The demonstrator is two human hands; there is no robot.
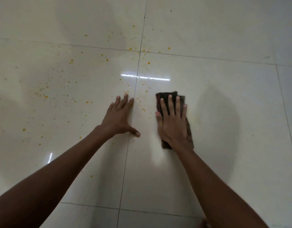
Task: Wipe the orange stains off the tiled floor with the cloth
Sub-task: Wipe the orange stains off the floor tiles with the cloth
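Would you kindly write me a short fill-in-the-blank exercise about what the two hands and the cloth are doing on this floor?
1. The right hand presses flat on the dark ____.
2. The left hand rests with straight fingers on the bare ____ floor.
3. Most of the orange stains lie on the ____ hand's side of the cloth.

Missing words: cloth; tiled; left
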